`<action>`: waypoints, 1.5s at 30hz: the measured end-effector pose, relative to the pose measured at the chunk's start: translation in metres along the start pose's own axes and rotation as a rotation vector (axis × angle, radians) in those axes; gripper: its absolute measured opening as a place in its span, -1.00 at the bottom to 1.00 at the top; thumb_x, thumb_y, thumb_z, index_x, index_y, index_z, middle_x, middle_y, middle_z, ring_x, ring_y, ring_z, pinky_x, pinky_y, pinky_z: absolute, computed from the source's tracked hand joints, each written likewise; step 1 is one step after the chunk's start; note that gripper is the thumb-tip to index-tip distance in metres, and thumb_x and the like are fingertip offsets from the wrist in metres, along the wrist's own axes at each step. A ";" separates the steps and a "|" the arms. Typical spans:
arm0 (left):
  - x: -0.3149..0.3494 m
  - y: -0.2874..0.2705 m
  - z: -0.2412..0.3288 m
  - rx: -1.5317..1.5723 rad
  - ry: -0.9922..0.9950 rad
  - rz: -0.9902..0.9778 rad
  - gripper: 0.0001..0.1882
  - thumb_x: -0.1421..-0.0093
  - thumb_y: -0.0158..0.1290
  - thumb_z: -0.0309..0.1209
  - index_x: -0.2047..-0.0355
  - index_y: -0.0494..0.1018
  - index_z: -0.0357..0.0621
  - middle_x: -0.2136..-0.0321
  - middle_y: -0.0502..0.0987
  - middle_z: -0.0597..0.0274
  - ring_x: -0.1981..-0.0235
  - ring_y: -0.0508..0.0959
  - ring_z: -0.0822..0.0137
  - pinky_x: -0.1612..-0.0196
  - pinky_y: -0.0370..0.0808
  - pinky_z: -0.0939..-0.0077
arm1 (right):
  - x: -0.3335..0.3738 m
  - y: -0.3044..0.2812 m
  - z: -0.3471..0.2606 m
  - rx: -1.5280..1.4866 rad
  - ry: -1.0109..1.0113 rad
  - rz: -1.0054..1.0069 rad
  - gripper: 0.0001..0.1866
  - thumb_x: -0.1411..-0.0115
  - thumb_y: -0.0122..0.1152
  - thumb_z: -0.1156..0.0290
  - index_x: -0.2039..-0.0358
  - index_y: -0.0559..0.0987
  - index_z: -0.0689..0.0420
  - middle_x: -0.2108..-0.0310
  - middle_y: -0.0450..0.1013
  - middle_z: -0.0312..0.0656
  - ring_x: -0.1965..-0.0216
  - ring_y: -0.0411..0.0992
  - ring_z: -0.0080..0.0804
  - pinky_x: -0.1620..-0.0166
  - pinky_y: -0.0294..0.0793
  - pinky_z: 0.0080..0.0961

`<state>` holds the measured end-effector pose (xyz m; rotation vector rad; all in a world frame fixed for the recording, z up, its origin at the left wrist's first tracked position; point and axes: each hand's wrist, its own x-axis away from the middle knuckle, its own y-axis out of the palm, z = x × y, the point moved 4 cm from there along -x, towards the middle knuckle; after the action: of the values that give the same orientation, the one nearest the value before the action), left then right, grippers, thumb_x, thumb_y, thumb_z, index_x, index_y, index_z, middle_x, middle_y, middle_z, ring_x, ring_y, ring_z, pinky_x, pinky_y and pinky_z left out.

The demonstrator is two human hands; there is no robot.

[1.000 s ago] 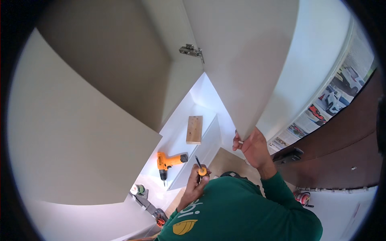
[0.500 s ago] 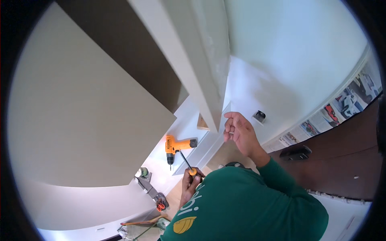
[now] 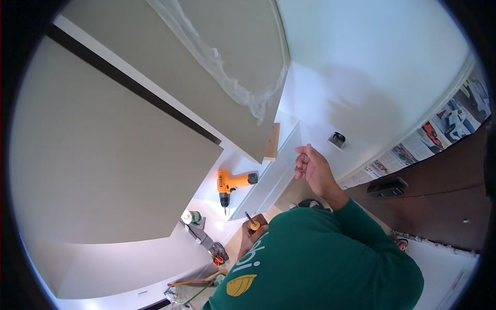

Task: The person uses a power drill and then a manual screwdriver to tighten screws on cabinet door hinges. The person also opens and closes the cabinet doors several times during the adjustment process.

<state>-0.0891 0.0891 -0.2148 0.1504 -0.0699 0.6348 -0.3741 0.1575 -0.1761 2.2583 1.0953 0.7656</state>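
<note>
currently, the right hand (image 3: 316, 173) is hovering with half-curled fingers holding nothing, standing apart from a grey-beige cabinet door (image 3: 212, 95) that is rising up and to the left of those fingertips. the door's long pale edge is slanting from upper left down to a pointed lower corner, and the right hand is sitting nearer that corner than the left hand (image 3: 251, 236), whose fingers are gripping a yellow-handled screwdriver (image 3: 255, 226). an orange cordless drill (image 3: 235, 181) is lying below the corner.

From the head we look down, close over the green shirt (image 3: 325, 248), toward the white shelf (image 3: 240, 164) and its near edge.
</note>
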 end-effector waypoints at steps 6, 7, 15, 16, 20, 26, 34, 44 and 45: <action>-0.002 0.006 -0.004 0.016 -0.079 -0.021 -0.72 -0.27 0.17 -0.45 0.54 0.35 -0.15 0.62 0.30 0.49 0.56 0.25 0.60 0.50 0.15 0.55 | 0.002 -0.011 0.001 -0.013 -0.027 0.001 -0.49 -0.53 -0.18 -0.10 -0.02 0.42 0.14 0.41 0.37 -0.32 0.43 0.39 -0.42 0.28 0.39 -0.42; -0.003 0.006 -0.005 0.013 -0.073 -0.030 -0.72 -0.27 0.17 -0.45 0.54 0.35 -0.14 0.62 0.30 0.49 0.55 0.25 0.60 0.50 0.15 0.56 | 0.002 -0.012 -0.001 -0.019 -0.037 -0.003 -0.48 -0.52 -0.17 -0.11 -0.03 0.42 0.15 0.41 0.37 -0.32 0.43 0.39 -0.42 0.28 0.39 -0.42; -0.005 0.011 -0.003 -0.007 -0.058 -0.058 -0.72 -0.26 0.19 -0.41 0.55 0.37 -0.16 0.63 0.31 0.48 0.57 0.25 0.60 0.50 0.13 0.55 | 0.004 -0.015 -0.005 -0.034 -0.047 -0.068 -0.46 -0.52 -0.16 -0.12 -0.04 0.42 0.16 0.39 0.38 -0.31 0.41 0.40 -0.42 0.27 0.39 -0.42; -0.005 0.011 -0.003 -0.011 -0.067 -0.057 -0.71 -0.26 0.20 -0.41 0.55 0.37 -0.16 0.62 0.31 0.48 0.57 0.25 0.60 0.50 0.13 0.55 | 0.004 -0.015 -0.005 -0.035 -0.046 -0.075 -0.46 -0.52 -0.17 -0.11 -0.04 0.42 0.16 0.39 0.38 -0.31 0.41 0.40 -0.42 0.26 0.39 -0.42; -0.002 0.018 0.006 0.007 -0.105 -0.025 -0.70 -0.25 0.20 -0.41 0.56 0.36 -0.15 0.63 0.31 0.48 0.57 0.24 0.60 0.51 0.12 0.55 | 0.006 -0.009 -0.001 -0.015 -0.020 -0.118 -0.47 -0.53 -0.19 -0.08 -0.06 0.42 0.16 0.39 0.38 -0.30 0.40 0.40 -0.42 0.27 0.39 -0.44; 0.002 0.018 0.000 -0.001 -0.115 -0.009 -0.70 -0.25 0.19 -0.41 0.56 0.35 -0.15 0.64 0.29 0.47 0.57 0.24 0.61 0.50 0.12 0.54 | 0.008 -0.002 0.000 -0.005 -0.005 -0.191 -0.45 -0.53 -0.20 -0.06 -0.07 0.41 0.23 0.38 0.38 -0.26 0.40 0.40 -0.39 0.25 0.44 -0.41; 0.005 0.016 -0.002 -0.030 -0.115 -0.005 -0.68 -0.24 0.20 -0.42 0.59 0.32 -0.15 0.63 0.27 0.45 0.55 0.25 0.60 0.48 0.13 0.53 | 0.009 0.009 -0.002 0.031 0.013 -0.240 -0.47 -0.55 -0.25 -0.01 -0.07 0.41 0.24 0.39 0.37 -0.26 0.39 0.40 -0.41 0.26 0.42 -0.43; 0.010 0.011 -0.004 0.003 -0.131 0.014 -0.65 -0.27 0.18 -0.41 0.61 0.32 -0.13 0.66 0.25 0.50 0.60 0.21 0.62 0.52 0.09 0.54 | 0.006 0.013 0.007 0.021 0.024 -0.307 -0.42 -0.55 -0.27 -0.08 -0.06 0.43 0.23 0.38 0.39 -0.25 0.40 0.42 -0.40 0.28 0.48 -0.43; 0.010 0.011 -0.003 0.003 -0.130 0.016 -0.65 -0.27 0.18 -0.40 0.61 0.31 -0.13 0.66 0.25 0.50 0.60 0.21 0.62 0.52 0.09 0.54 | 0.006 0.014 0.008 0.017 0.027 -0.316 -0.42 -0.55 -0.27 -0.09 -0.06 0.43 0.23 0.38 0.39 -0.25 0.40 0.42 -0.40 0.28 0.48 -0.43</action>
<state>-0.0876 0.1040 -0.2152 0.1943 -0.1956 0.6406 -0.3581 0.1529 -0.1712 2.0227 1.4318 0.6586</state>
